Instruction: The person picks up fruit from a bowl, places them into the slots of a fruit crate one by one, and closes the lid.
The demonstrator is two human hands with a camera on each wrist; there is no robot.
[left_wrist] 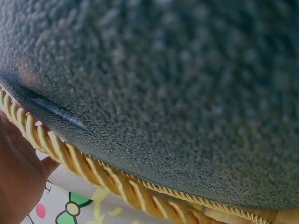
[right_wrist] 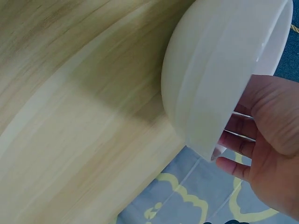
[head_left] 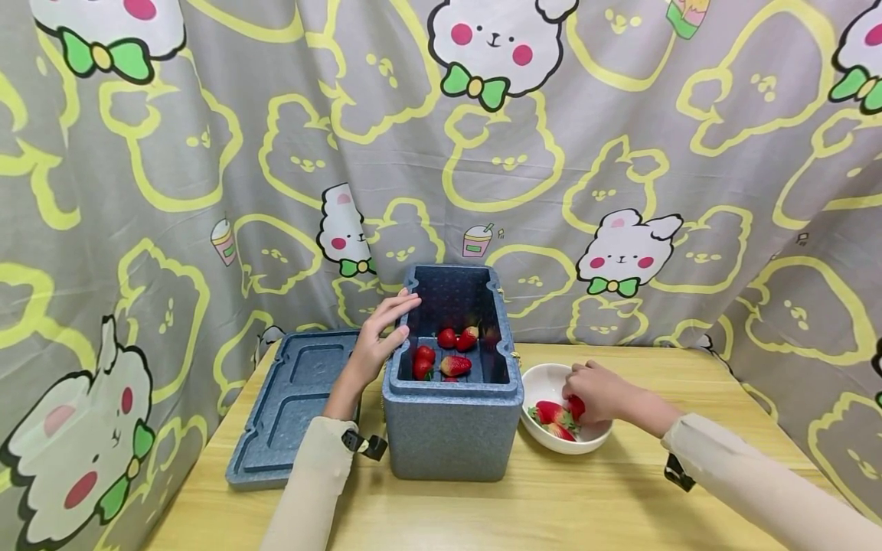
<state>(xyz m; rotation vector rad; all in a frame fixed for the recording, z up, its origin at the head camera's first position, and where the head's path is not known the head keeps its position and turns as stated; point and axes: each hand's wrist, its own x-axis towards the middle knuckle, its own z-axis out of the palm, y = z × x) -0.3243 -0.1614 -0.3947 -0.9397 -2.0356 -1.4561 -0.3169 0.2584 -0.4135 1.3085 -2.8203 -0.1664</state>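
Note:
A blue-grey foam box (head_left: pixel 451 436) stands uncovered on the table, with several strawberries (head_left: pixel 455 366) on its floor. My left hand (head_left: pixel 375 340) rests on the box's left rim, its fingers extended. In the left wrist view the box wall (left_wrist: pixel 163 93) fills most of the picture, with a twisted gold cord (left_wrist: pixel 93 170) beside the hand. To the right of the box is a white bowl (head_left: pixel 572 444) holding a few strawberries (head_left: pixel 551 413). My right hand (head_left: pixel 598 392) reaches into this bowl, fingers bent down and pinching a strawberry (head_left: pixel 576 405). The bowl wall hides the fingertips in the right wrist view.
The box's lid (head_left: pixel 276 428) lies flat on the table, left of the box. Behind the wooden table (head_left: pixel 620 505) hangs a grey curtain (head_left: pixel 413 168) with cartoon animals. Dark straps (head_left: pixel 678 473) are on both wrists.

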